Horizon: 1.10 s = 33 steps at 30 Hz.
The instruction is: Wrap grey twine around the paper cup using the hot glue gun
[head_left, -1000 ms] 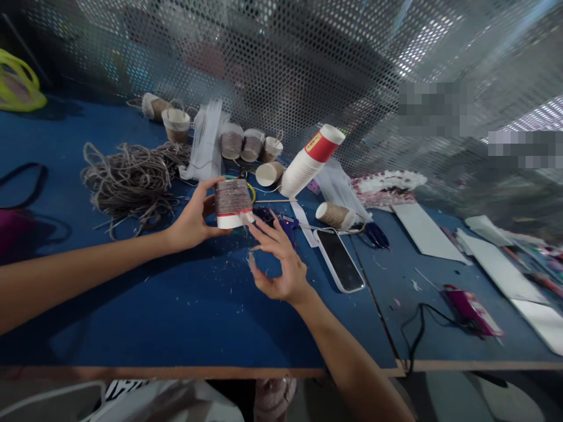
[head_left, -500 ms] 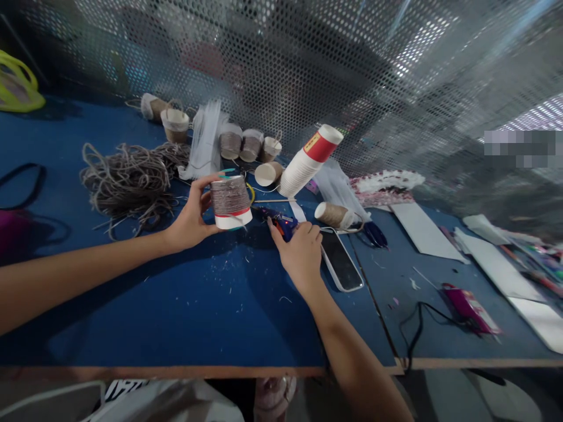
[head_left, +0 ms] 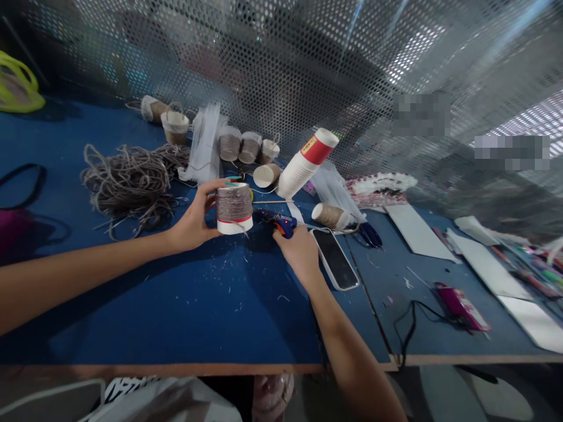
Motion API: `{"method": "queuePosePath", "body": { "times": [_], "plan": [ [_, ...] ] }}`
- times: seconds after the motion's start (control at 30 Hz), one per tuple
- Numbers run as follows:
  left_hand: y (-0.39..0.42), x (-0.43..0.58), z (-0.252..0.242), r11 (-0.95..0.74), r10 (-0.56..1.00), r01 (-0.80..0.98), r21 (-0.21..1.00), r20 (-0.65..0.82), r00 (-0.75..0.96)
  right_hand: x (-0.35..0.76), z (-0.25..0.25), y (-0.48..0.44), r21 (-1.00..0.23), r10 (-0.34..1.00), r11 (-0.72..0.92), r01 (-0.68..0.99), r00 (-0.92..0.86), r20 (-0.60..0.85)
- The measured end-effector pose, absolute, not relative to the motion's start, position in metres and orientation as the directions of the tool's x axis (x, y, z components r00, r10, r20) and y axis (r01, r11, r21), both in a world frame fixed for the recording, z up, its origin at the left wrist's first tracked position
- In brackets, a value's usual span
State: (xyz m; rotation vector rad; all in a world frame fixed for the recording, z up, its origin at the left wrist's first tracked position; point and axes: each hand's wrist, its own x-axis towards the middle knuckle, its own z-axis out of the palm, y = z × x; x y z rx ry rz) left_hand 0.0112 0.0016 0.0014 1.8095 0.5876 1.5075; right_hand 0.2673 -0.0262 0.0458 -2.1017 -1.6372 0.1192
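My left hand (head_left: pixel 197 220) grips a paper cup (head_left: pixel 234 208) wound with grey-brown cord. A red band and a white rim show at the cup's lower end, where a short cord end hangs loose. My right hand (head_left: pixel 299 249) is closed around a blue glue gun (head_left: pixel 281 221) with an orange trigger. Its nozzle points left toward the cup, a small gap apart from it. Behind the glue gun lies a thin stick (head_left: pixel 273 202). A phone (head_left: pixel 335 259) lies just right of my right hand.
A tangled heap of grey cord (head_left: pixel 129 181) lies to the left. Several wrapped cups (head_left: pixel 229 143) line the back beside a leaning stack of white cups (head_left: pixel 303 167). Another wrapped cup (head_left: pixel 329 215) lies on its side. A magenta pouch (head_left: pixel 461 306) with a black strap is at right.
My right hand has drawn the glue gun slightly back, its fingers now wrapped lower round the handle. The cup in my left hand sits slightly lower and more upright.
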Motion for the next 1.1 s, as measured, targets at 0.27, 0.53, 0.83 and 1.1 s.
{"method": "queuePosePath", "body": {
  "times": [0.27, 0.53, 0.83, 1.1],
  "plan": [
    [0.006, 0.012, -0.005, -0.626, 0.766, -0.066, 0.777, 0.628, 0.134, 0.253, 0.066, -0.042, -0.693, 0.868, 0.075, 0.717, 0.296, 0.399],
    [0.009, 0.010, -0.008, -0.652, 0.749, -0.046, 0.757, 0.653, 0.115, 0.239, 0.058, -0.059, -0.461, 0.723, 0.377, 0.803, 0.055, 0.688],
    [0.009, 0.012, -0.009, -0.655, 0.748, -0.045, 0.755, 0.655, 0.104, 0.244, 0.055, -0.057, -0.269, 0.612, 0.410, 0.872, -0.045, 0.790],
    [0.008, 0.011, -0.008, -0.642, 0.762, -0.019, 0.767, 0.640, 0.102, 0.245, 0.056, -0.056, -0.164, 0.543, 0.427, 0.889, -0.108, 0.833]
  ]
}}
